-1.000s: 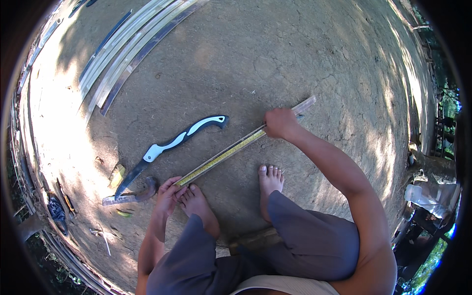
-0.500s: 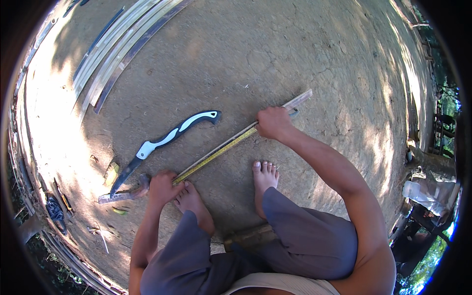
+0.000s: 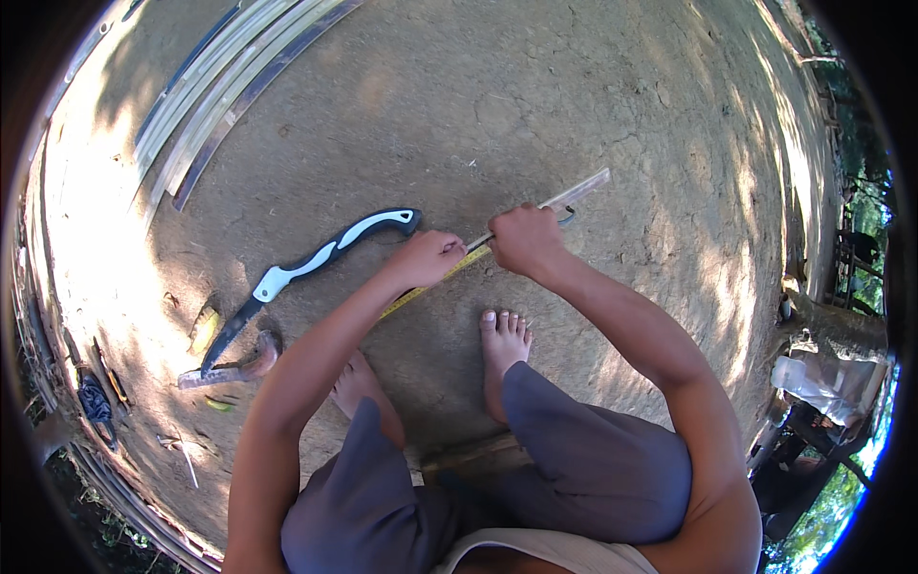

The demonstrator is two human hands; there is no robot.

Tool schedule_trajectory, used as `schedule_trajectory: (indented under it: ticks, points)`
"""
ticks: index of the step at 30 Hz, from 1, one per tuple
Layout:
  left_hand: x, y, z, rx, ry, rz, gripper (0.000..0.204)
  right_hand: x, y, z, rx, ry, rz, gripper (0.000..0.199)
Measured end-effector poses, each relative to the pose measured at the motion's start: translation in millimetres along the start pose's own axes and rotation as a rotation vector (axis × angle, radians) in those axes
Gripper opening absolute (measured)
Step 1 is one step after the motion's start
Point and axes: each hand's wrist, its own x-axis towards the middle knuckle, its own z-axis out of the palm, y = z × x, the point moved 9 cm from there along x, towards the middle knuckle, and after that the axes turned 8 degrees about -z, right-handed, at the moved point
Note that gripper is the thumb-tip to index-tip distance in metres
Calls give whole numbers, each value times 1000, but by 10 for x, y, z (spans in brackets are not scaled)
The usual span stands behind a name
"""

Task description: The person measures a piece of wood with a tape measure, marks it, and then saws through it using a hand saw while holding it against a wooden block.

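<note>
My right hand (image 3: 526, 239) is closed around a narrow, pale strip (image 3: 583, 187), whose far end sticks out to the upper right. Close beside it, my left hand (image 3: 427, 258) has its fingers closed on the strip. A yellow measuring tape (image 3: 406, 302) runs along the strip and passes under the left hand. A small dark curved end (image 3: 569, 216) shows past the right hand. Left of the hands, a folding saw (image 3: 330, 253) with a black and pale-blue handle lies on the ground. Its blade tip crosses a tool-like piece (image 3: 260, 357) with a curved brown end.
Several long, pale strips (image 3: 215, 105) lie at the upper left on the bare dirt ground (image 3: 535, 96). Yellowish scraps (image 3: 204, 330) lie near the saw blade. My bare feet (image 3: 504, 349) are below the hands. A clear plastic container (image 3: 822, 383) sits at the far right.
My left hand has slid up and to the right along the strip, from its lower end to close beside the right hand. The right hand stays nearly in place.
</note>
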Motion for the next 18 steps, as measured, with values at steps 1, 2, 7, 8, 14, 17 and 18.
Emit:
schedule_trajectory:
  ticks: [1, 2, 7, 8, 14, 17, 18]
  points:
    - [73, 31, 59, 15, -37, -17, 32, -15, 14, 12, -10, 5, 0, 22]
    - [118, 46, 106, 32, -73, -35, 31, -26, 27, 21, -20, 10, -1, 23]
    - [241, 16, 164, 74, -53, 0, 30, -52, 20, 21, 5, 9, -18, 24]
    - [247, 18, 168, 74, -53, -6, 30, -57, 23, 30, 17, -4, -17, 23]
    - [226, 61, 182, -10, -56, -14, 24, -106, 22, -5, 24, -5, -26, 18]
    - [225, 108, 184, 51, -67, -33, 24, -129, 34, -36, 32, -6, -27, 17]
    - [226, 115, 186, 47, -58, -35, 24, -126, 43, -30, 37, -11, -21, 17]
